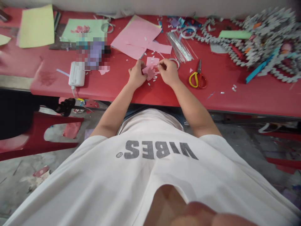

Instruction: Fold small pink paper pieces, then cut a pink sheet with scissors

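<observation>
At the near side of a red table (225,102), two bare forearms reach forward and converge over a pink paper piece (149,72), which lies between the hands. Left hand (137,73): wrist slightly bent inward, fingers curled, thumb and forefinger pinched on the left edge of the piece. Right hand (169,71): palm turned inward, fingers bent, thumb and forefinger close together at the right edge; whether these tips have hold of paper cannot be told. The table runs across the full width, with a pale wall (150,4) behind it and a grey floor (89,179) below, where scraps are strewn; a red chair (56,133) stands at lower left, near the dark-clad leg (16,113) of another person. Counted on the table: one pair of scissors (198,77) with one yellow and one red handle, right of the right hand; one white device (77,74) with a cable, left of the left hand; one bundle of clear strips (180,47); one green sheet (68,34), beyond the device. Several pink sheets (137,33) overlap beyond the hands. At far right, grey garlands (268,34) form a heap too tangled to count.
</observation>
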Demonstrator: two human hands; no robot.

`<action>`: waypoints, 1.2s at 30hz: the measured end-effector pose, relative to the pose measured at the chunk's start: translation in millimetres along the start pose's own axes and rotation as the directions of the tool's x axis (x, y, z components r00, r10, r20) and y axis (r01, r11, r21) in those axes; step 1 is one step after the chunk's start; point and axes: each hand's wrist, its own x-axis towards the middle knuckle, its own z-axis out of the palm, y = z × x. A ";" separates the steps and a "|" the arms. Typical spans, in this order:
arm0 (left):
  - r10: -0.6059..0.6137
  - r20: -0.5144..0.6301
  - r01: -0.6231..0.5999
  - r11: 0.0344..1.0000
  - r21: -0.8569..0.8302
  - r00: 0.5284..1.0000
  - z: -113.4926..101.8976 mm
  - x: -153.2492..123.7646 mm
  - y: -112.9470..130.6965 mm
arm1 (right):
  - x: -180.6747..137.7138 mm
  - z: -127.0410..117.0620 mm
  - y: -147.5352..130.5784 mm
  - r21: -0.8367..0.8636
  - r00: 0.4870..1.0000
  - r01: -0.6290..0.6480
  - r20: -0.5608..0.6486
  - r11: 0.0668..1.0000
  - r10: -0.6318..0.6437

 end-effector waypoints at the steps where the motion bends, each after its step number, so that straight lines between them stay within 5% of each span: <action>1: 0.021 -0.024 -0.023 0.998 -0.066 0.999 2.2 2.4 -3.0 | 0.0 0.5 -0.2 0.009 1.000 -0.002 0.000 1.000 0.002; 6: 0.021 -0.132 -0.068 0.931 -0.359 0.991 8.0 13.9 -11.2 | 0.9 1.2 -2.5 0.141 0.995 -0.012 -0.098 0.990 0.026; 12: -0.117 -0.066 0.055 0.804 -0.592 0.991 5.9 19.1 -5.5 | 4.7 1.7 -5.0 0.332 0.995 -0.020 -0.089 0.943 0.052; 19: -0.093 -0.043 0.047 0.786 -0.616 0.995 5.7 18.3 -7.5 | 3.2 -0.4 -24.5 0.454 0.987 -0.151 0.021 0.878 0.159; 36: -0.070 -0.060 0.015 0.764 -0.645 0.996 9.0 19.2 -14.3 | 0.3 -5.6 -34.1 0.491 0.987 -0.162 0.072 0.856 0.146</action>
